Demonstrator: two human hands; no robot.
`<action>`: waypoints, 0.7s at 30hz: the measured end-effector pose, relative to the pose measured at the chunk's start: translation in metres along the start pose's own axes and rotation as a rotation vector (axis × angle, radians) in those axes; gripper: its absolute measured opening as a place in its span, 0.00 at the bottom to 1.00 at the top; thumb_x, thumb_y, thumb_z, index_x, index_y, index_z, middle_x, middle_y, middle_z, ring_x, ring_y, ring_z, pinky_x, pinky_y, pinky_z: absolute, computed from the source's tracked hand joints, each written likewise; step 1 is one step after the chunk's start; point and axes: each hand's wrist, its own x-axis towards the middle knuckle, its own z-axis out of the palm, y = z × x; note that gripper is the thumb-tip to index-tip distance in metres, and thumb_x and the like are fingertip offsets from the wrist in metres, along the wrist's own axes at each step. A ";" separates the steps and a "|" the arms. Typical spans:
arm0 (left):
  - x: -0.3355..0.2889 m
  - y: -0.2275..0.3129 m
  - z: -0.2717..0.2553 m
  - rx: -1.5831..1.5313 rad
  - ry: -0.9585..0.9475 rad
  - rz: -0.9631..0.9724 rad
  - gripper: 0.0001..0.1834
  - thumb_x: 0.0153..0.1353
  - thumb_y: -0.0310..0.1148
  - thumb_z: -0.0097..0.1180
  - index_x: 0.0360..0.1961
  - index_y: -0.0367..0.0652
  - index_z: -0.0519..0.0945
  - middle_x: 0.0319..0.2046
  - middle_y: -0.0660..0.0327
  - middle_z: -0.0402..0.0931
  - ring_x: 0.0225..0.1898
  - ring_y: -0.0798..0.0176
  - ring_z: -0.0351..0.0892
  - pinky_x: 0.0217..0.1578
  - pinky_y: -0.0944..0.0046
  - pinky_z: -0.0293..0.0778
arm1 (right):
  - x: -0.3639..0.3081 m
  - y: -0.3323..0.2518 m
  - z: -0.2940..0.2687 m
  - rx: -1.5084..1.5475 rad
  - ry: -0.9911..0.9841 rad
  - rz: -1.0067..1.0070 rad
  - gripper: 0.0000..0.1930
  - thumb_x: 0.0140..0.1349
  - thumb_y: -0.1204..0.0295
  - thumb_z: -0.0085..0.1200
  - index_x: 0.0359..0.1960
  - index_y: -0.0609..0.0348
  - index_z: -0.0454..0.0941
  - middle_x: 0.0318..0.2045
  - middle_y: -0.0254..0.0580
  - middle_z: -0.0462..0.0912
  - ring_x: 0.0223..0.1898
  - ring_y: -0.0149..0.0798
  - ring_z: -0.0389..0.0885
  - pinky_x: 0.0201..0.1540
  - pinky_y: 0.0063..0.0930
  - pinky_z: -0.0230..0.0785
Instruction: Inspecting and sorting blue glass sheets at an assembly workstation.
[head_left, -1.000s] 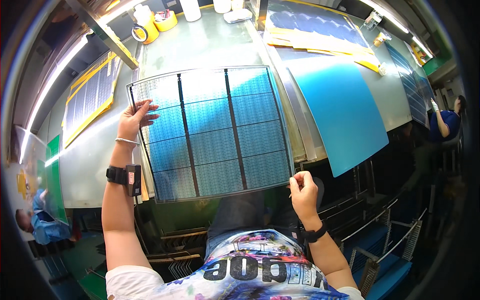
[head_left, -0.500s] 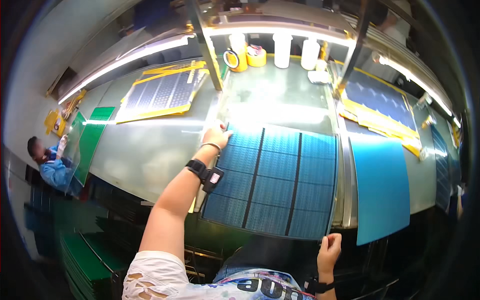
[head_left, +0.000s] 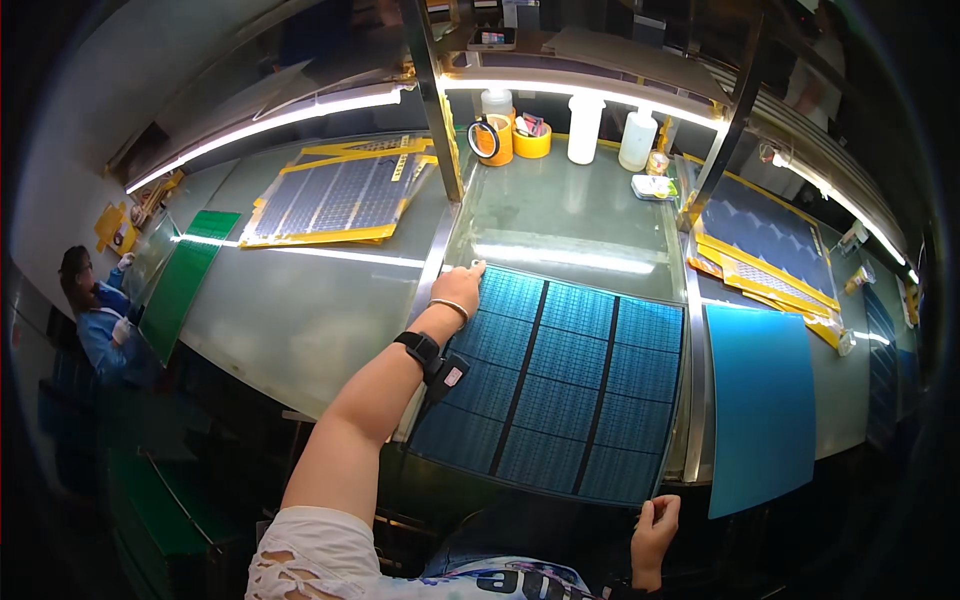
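A blue-green patterned panel (head_left: 563, 348), divided into a grid by dark bands, lies over the front of the worktable, tilted slightly and reaching past its near edge. My left hand (head_left: 458, 289) has its fingers closed at the panel's far left corner. My left forearm crosses the panel's left side. At the near right corner, my right hand (head_left: 654, 528) pinches the edge between thumb and fingers. The exact contact of the right fingertips is small and partly hidden. Both wrists wear dark straps.
Metal posts (head_left: 432, 110) frame the bench (head_left: 570, 215). Tape rolls (head_left: 497, 140) and a white bottle (head_left: 584, 130) stand behind. A plain blue sheet (head_left: 762, 405) lies right; yellow-edged screens (head_left: 335, 195) lie left. A co-worker (head_left: 100, 315) handles a green panel (head_left: 185, 285) at far left.
The whole scene sits slightly lower and further right in view, with less glare. My hands keep their places at the panel's corners. The co-worker's hands have shifted on their panel.
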 end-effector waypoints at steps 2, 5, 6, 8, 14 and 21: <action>0.003 0.006 0.000 0.069 -0.028 0.004 0.19 0.58 0.43 0.51 0.51 0.54 0.75 0.37 0.53 0.76 0.42 0.51 0.76 0.40 0.54 0.72 | 0.001 -0.002 -0.003 -0.011 0.002 0.009 0.05 0.57 0.79 0.48 0.30 0.62 0.64 0.21 0.36 0.65 0.22 0.29 0.65 0.26 0.24 0.61; -0.008 0.017 -0.004 0.202 0.212 0.140 0.20 0.57 0.46 0.52 0.49 0.53 0.76 0.39 0.56 0.72 0.44 0.54 0.72 0.39 0.56 0.71 | 0.007 -0.030 -0.018 -0.339 -0.018 -0.169 0.15 0.53 0.77 0.54 0.42 0.62 0.67 0.31 0.42 0.67 0.34 0.38 0.69 0.40 0.31 0.64; -0.010 0.009 0.001 0.256 0.287 0.203 0.23 0.55 0.49 0.53 0.49 0.50 0.76 0.40 0.58 0.68 0.46 0.55 0.66 0.42 0.55 0.67 | 0.018 -0.051 -0.021 -0.588 0.005 -0.334 0.23 0.49 0.76 0.58 0.48 0.62 0.67 0.36 0.46 0.68 0.41 0.44 0.69 0.47 0.37 0.63; -0.013 0.004 0.005 0.279 0.375 0.258 0.25 0.59 0.50 0.47 0.53 0.47 0.74 0.55 0.55 0.65 0.61 0.53 0.56 0.54 0.46 0.58 | 0.056 -0.079 -0.021 -0.754 -0.105 -0.553 0.32 0.44 0.69 0.63 0.56 0.53 0.69 0.54 0.49 0.64 0.60 0.57 0.56 0.58 0.50 0.51; -0.012 0.001 0.021 0.229 0.305 0.248 0.25 0.64 0.49 0.40 0.57 0.48 0.69 0.62 0.67 0.61 0.68 0.59 0.47 0.61 0.43 0.47 | 0.224 -0.064 0.032 -0.975 -0.144 -0.804 0.31 0.56 0.54 0.53 0.59 0.56 0.65 0.62 0.40 0.60 0.65 0.55 0.49 0.63 0.55 0.44; -0.024 -0.004 0.013 0.225 0.202 0.197 0.26 0.65 0.49 0.38 0.60 0.49 0.66 0.63 0.67 0.60 0.68 0.59 0.47 0.63 0.42 0.43 | 0.270 -0.099 0.059 -1.098 -0.337 -0.516 0.37 0.59 0.44 0.44 0.64 0.55 0.58 0.66 0.38 0.56 0.68 0.53 0.45 0.66 0.52 0.40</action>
